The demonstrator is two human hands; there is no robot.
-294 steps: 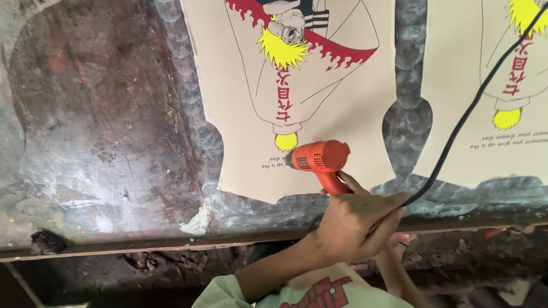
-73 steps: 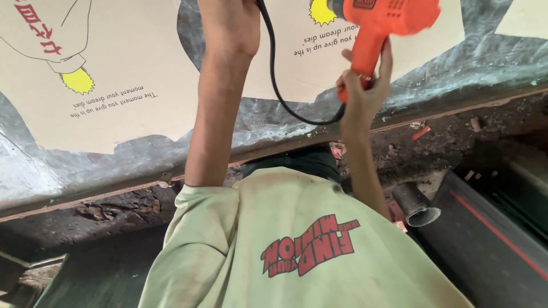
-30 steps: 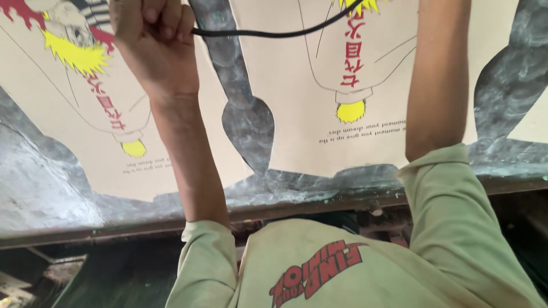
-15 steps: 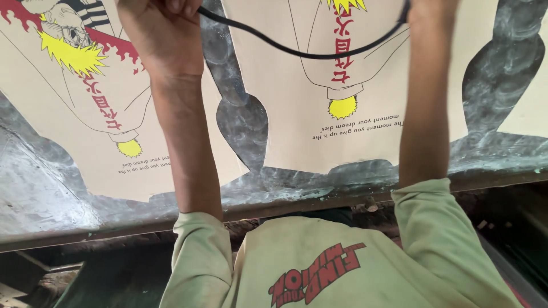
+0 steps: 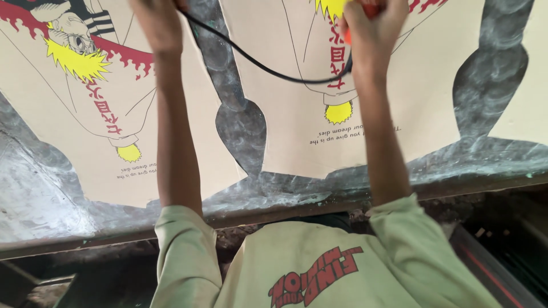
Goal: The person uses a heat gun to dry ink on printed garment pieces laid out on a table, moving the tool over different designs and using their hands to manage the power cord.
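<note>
Orange tool, mostly hidden, gripped by right hand; left hand grips black cord.

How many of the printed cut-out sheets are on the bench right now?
3. One printed sheet lies at the left beside the left hand, one in the middle under the right hand, and one at the right edge, mostly cropped. More may lie outside the frame.

Soft, even daylight falls on the worktop, leaving the pale printed sheets bright and free of glare. Shadows are faint. The space under the worktop edge stays dim. Focus is fairly sharp across the middle, while the arms at the top edge show slight motion blur.
</note>
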